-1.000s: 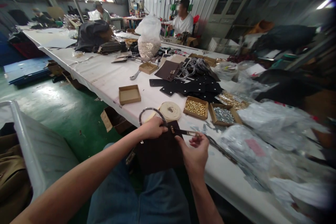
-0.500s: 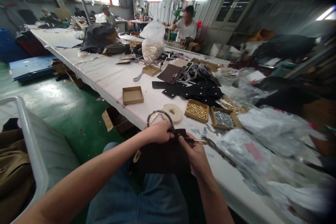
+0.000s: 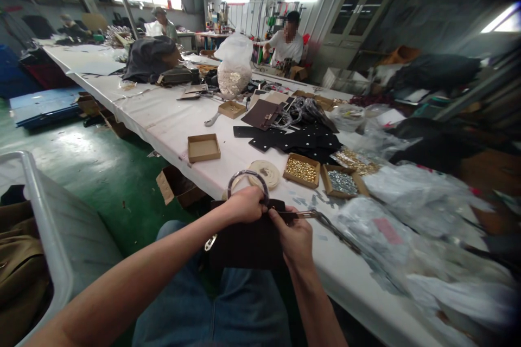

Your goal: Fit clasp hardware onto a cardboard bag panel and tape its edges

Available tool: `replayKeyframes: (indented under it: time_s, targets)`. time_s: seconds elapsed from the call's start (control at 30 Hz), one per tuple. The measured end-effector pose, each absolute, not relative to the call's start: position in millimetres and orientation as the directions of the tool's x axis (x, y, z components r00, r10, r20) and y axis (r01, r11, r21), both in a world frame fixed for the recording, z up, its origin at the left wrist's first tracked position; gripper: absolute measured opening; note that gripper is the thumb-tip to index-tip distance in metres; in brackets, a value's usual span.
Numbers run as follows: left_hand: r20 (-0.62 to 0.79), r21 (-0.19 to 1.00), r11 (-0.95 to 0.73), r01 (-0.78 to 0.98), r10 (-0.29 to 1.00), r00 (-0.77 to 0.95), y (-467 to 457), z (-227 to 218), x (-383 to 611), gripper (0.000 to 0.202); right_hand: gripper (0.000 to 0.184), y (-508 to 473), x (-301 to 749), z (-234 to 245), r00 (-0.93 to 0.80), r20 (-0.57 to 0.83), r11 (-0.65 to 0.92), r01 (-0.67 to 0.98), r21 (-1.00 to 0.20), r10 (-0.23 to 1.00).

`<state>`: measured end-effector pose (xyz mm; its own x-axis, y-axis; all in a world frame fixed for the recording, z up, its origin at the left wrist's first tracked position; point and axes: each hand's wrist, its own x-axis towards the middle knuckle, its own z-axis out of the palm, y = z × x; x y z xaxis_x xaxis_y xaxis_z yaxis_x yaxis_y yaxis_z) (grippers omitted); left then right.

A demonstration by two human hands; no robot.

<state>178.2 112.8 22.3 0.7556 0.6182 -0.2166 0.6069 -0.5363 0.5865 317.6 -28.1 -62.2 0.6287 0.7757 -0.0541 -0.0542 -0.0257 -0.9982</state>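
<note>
My left hand (image 3: 244,205) is closed on the top edge of a dark brown leather bag piece (image 3: 244,241) that hangs over the table's near edge onto my lap. A wrapped ring handle (image 3: 248,176) rises just above that hand. My right hand (image 3: 295,236) pinches a dark strap with a metal fitting (image 3: 309,215) at the piece's upper right corner; the strap runs off to the right across the table. The two hands are close together.
On the long white table (image 3: 163,119) stand an empty cardboard box (image 3: 203,147), a tape roll (image 3: 265,172), boxes of gold (image 3: 302,169) and silver hardware (image 3: 342,181), black leather cutouts (image 3: 301,141) and plastic bags (image 3: 407,211). A person in white (image 3: 287,43) sits at the back.
My right hand has turned palm-down and moved left to the piece's corner, closing on the strap. The left hand kept its hold. My view shifted slightly.
</note>
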Motion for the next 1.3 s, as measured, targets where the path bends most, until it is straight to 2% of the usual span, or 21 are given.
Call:
replayKeyframes:
  time_s: [0.1,0.27,0.33,0.4,0.47,0.53,0.6,0.67,0.73,0.8,0.9,1.03,1.2,1.3]
  targets:
    - [-0.213,0.554,-0.559,0.616,0.621,0.754,112.7,21.9,177.2,0.022,0.051,-25.7,320.0,-61.8,0.597,-0.059,-0.022,-0.069,-0.997,0.8]
    - [-0.212,0.498,-0.62,0.607,0.592,0.778,110.7,38.9,168.4,0.027,0.054,-22.7,323.1,-55.1,0.475,-0.124,-0.004,-0.247,-0.969,0.871]
    - [-0.175,0.519,-0.644,0.562,0.563,0.807,106.2,50.7,160.0,0.029,0.056,-22.8,325.1,-51.4,0.452,-0.133,-0.004,-0.275,-0.961,0.882]
    - [-0.075,0.602,-0.649,0.465,0.534,0.842,99.3,64.9,146.0,0.03,0.057,-24.1,328.9,-47.6,0.451,-0.133,0.003,-0.287,-0.958,0.882]
    - [0.085,0.707,-0.614,0.351,0.566,0.82,93.0,79.9,125.0,0.029,0.059,-26.5,334.8,-43.3,0.452,-0.146,0.001,-0.309,-0.951,0.88]
    - [0.249,0.796,-0.545,0.264,0.692,0.678,91.9,92.1,97.7,0.023,0.061,-29.1,342.1,-38.0,0.439,-0.177,-0.018,-0.344,-0.939,0.881]
    - [0.343,0.865,-0.46,0.201,0.834,0.432,98.1,97.0,67.5,0.022,0.06,-30.9,349.7,-32.0,0.419,-0.207,-0.041,-0.372,-0.927,0.884]
    - [0.299,0.926,-0.344,0.157,0.92,0.251,107.9,92.0,39.3,0.031,0.059,-30.8,356.0,-26.8,0.399,-0.226,-0.063,-0.383,-0.922,0.889]
    - [0.147,0.973,-0.183,0.142,0.962,0.23,113.9,78.4,17.3,0.045,0.056,-28.1,359.8,-24.1,0.389,-0.249,-0.087,-0.388,-0.917,0.887]
    - [0.01,0.992,-0.046,0.115,0.954,0.3,111.0,60.5,4.5,0.058,0.055,-23.1,360.2,-24.2,0.383,-0.275,-0.111,-0.4,-0.91,0.882]
    - [-0.128,0.991,0.133,0.025,0.856,0.501,92.6,36.8,2.3,0.066,0.058,-14.4,354.8,-26.6,0.351,-0.287,-0.135,-0.4,-0.907,0.891]
    - [-0.16,0.974,0.223,-0.046,0.813,0.561,69.1,22.7,13.1,0.069,0.062,-7.6,340.6,-25.5,0.337,-0.282,-0.143,-0.381,-0.913,0.898]
    - [-0.083,0.971,0.183,-0.155,0.861,0.502,65.0,14.3,20.2,0.066,0.071,-4.3,328.9,-29.1,0.333,-0.322,-0.178,-0.398,-0.9,0.886]
    - [-0.046,0.97,0.151,-0.19,0.884,0.464,66.0,3.3,20.3,0.073,0.084,3.2,329.9,-42.3,0.423,-0.291,-0.186,-0.273,-0.944,0.858]
